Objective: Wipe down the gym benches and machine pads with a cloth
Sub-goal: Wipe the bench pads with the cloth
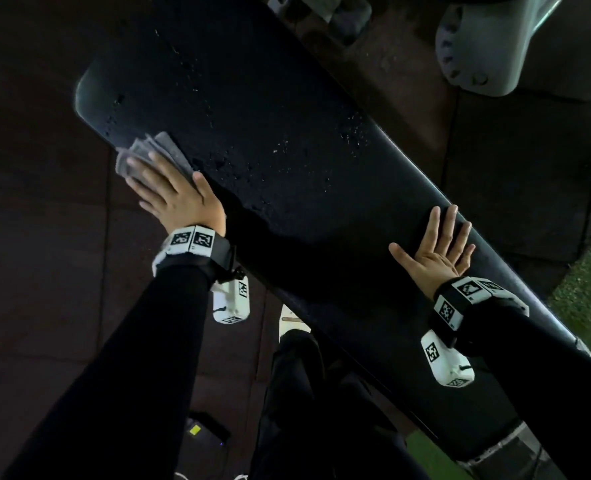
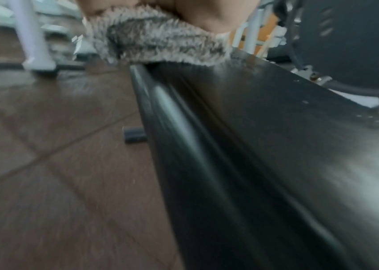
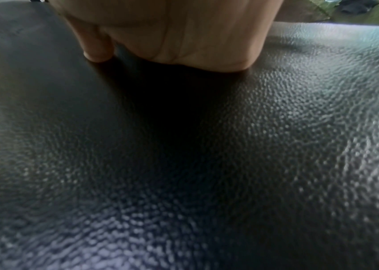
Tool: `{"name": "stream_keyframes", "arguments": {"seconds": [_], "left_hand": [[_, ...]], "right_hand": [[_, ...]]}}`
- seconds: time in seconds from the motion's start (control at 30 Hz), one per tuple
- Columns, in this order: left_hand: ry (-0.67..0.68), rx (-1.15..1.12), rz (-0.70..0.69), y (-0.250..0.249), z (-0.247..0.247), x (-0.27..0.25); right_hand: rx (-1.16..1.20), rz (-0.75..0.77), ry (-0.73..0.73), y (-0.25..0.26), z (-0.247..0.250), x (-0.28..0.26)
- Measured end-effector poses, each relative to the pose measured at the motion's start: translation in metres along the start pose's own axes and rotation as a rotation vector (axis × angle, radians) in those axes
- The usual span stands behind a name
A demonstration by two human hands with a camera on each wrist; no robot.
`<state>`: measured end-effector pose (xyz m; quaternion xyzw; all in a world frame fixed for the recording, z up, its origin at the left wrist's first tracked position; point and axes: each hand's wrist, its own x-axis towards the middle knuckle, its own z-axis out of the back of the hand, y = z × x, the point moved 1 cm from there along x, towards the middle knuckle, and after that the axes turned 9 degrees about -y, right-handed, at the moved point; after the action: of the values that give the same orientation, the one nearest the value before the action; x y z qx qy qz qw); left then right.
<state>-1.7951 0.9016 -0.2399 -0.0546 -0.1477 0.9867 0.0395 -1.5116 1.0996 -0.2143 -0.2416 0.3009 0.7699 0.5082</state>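
A long black padded bench [image 1: 287, 140] runs from upper left to lower right in the head view, with small wet droplets on its top. A folded grey fluffy cloth [image 1: 148, 152] lies on the near edge of the bench, close to its rounded far end. My left hand [image 1: 169, 192] presses flat on the cloth with straight fingers. In the left wrist view the cloth [image 2: 156, 40] sits under my palm at the edge of the bench [image 2: 264, 146]. My right hand [image 1: 436, 247] rests flat and spread on the bench, nearer to me. The right wrist view shows its palm [image 3: 183, 36] on the grained black padding [image 3: 206, 164].
Dark brown floor tiles [image 1: 45, 237] lie to the left of the bench. A grey machine part [image 1: 488, 43] stands at the upper right. Green turf [image 1: 588, 296] shows at the right edge. A small dark device [image 1: 206, 433] lies on the floor near my legs.
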Motion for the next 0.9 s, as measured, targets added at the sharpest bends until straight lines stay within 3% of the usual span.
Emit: {"name": "stream_keyframes", "arguments": {"seconds": [0.23,0.37,0.47,0.63,0.9], "left_hand": [[0.162,0.099,-0.370,-0.015,0.000,0.003],[0.282,0.096,-0.643,-0.026,-0.007,-0.058],[0.338,0.079,-0.746,-0.022,-0.007,-0.114],[0.324,0.048,-0.626,0.002,0.001,-0.134],[0.179,0.035,-0.175,-0.001,0.012,-0.037]], "right_hand": [[0.008,0.004,0.011,0.000,0.001,0.000],[0.003,-0.003,0.024,0.001,0.004,-0.001],[0.004,-0.015,0.045,0.003,0.006,-0.002],[-0.010,-0.022,0.071,0.006,0.009,-0.003],[-0.014,-0.031,0.080,0.008,0.011,-0.004]]}}
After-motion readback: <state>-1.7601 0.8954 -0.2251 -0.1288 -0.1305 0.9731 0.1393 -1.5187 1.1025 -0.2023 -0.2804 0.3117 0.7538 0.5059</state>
